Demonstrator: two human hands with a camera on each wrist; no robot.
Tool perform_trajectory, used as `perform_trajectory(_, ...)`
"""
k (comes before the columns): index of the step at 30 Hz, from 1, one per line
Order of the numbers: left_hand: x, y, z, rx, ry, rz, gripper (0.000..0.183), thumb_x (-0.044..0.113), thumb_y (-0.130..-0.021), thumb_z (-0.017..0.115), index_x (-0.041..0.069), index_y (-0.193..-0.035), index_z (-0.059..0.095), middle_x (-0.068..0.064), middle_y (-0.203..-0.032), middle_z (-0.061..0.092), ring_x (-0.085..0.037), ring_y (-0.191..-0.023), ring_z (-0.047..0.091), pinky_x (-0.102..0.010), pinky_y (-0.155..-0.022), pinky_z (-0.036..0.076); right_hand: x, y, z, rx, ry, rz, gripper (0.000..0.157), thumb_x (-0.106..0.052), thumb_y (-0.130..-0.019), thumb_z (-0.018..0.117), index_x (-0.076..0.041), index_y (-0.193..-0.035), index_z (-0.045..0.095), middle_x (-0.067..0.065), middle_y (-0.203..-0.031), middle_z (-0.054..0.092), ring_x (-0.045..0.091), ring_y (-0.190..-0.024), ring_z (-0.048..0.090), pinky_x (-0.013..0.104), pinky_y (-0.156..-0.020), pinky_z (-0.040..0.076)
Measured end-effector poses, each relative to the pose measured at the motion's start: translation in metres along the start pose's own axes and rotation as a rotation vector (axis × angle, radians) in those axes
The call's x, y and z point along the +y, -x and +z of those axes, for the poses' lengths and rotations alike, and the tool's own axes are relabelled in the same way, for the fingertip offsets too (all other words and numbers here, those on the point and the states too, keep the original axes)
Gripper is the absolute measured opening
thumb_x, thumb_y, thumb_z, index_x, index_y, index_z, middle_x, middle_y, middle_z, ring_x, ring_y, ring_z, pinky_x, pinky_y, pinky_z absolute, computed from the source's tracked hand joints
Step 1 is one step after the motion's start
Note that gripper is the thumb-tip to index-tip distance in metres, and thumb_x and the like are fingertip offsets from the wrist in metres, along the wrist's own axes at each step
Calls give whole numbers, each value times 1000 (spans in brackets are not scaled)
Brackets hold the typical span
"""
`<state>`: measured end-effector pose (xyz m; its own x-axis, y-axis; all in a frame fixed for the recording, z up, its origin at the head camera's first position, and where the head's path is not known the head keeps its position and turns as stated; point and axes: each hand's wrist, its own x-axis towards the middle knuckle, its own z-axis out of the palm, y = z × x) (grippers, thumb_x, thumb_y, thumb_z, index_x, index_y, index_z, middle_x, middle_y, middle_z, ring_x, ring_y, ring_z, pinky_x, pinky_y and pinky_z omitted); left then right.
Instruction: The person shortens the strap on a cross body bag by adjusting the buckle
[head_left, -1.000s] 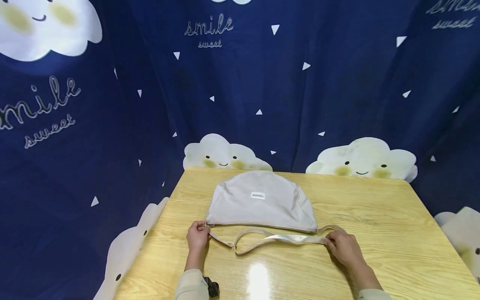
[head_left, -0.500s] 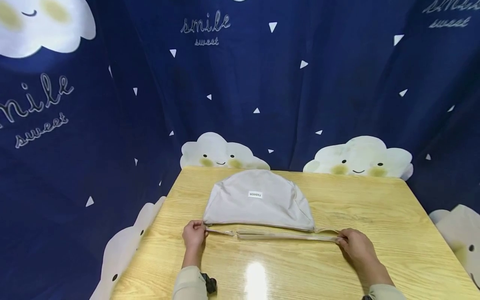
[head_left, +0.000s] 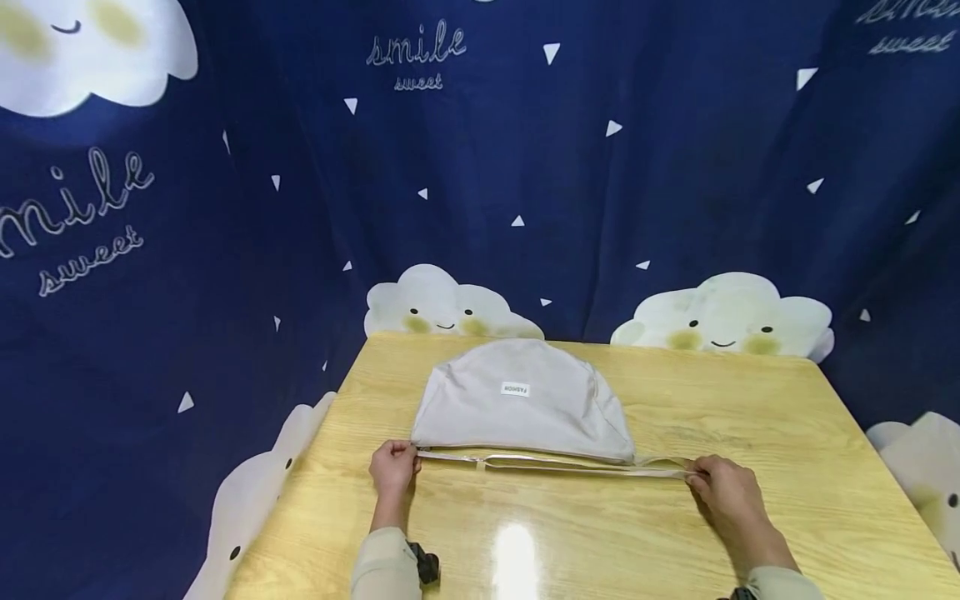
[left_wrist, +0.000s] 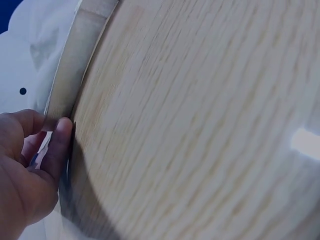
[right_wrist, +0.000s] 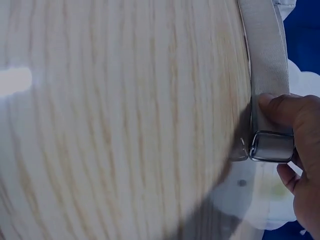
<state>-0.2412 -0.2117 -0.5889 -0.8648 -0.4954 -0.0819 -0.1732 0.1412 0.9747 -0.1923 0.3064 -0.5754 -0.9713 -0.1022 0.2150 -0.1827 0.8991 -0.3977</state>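
A pale, half-round bag [head_left: 517,417] with a small FASHION label lies on the table, its straight zipped edge facing me. Along that edge runs its beige shoulder strap [head_left: 585,469], drawn out nearly straight and doubled for most of its length. My left hand [head_left: 393,468] pinches the strap's left end by the bag's corner; thumb and finger show on the webbing [left_wrist: 80,62] in the left wrist view. My right hand [head_left: 731,492] pinches the right end, beyond the bag's right corner. A metal buckle [right_wrist: 272,146] sits at the strap's fold beside the right thumb.
The light wooden table [head_left: 615,550] extends around the bag, with a bright light reflection [head_left: 515,558] near its front. Behind and beside it hangs a dark blue curtain [head_left: 480,167] with clouds and triangles. A black wrist camera [head_left: 426,563] is on the left wrist.
My right hand has moved right, pulling the strap from a loose, open loop into a nearly straight double line. My left hand has stayed at the bag's left corner.
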Motion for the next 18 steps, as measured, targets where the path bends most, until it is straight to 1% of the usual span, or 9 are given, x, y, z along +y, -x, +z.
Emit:
perform_trajectory(3,0,0,0,7,-1,-1,6,-2,-81,62,-8,-84,61,-13,-67,62,-19,-52,62,-26,-47,51,2,0,0,16,-52,29,7,-9,-80,71,-5,-85,67,6,-79,64,33,-75,60,50,-65,46)
perform_trajectory(5,1,2,0,2,13,-13,7,-3,-81,62,-9,-85,62,-13,-67,62,-19,-53,62,-26,-48,51,3,1,-2,13,-91,60,8,-9,-81,71,-4,-86,67,5,-79,63,32,-73,60,49,-64,46)
perform_trajectory(9,4,5,3,-29,67,-16,11,-5,-80,62,-12,-89,62,-18,-70,64,-21,-56,63,-29,-50,53,9,2,-4,26,-126,109,10,-11,-82,71,-4,-87,67,3,-76,63,25,-68,59,44,-61,46)
perform_trajectory(12,2,4,7,-36,94,-7,12,-4,-81,63,-12,-90,64,-20,-72,64,-21,-55,63,-29,-51,53,14,3,-3,35,-131,130,10,-12,-82,71,-4,-87,67,2,-75,63,21,-66,57,41,-59,45)
perform_trajectory(14,0,3,10,-39,108,-1,12,-4,-82,64,-12,-91,64,-20,-71,65,-20,-54,63,-29,-50,53,16,4,-3,38,-127,132,11,-13,-83,70,-3,-88,67,3,-75,63,21,-66,57,43,-60,45)
perform_trajectory(18,-3,4,16,-53,112,4,13,-3,-82,65,-11,-91,65,-20,-73,65,-20,-55,63,-29,-51,53,16,12,-3,71,-95,128,15,-14,-84,69,-1,-89,67,7,-77,65,31,-70,61,55,-70,40)
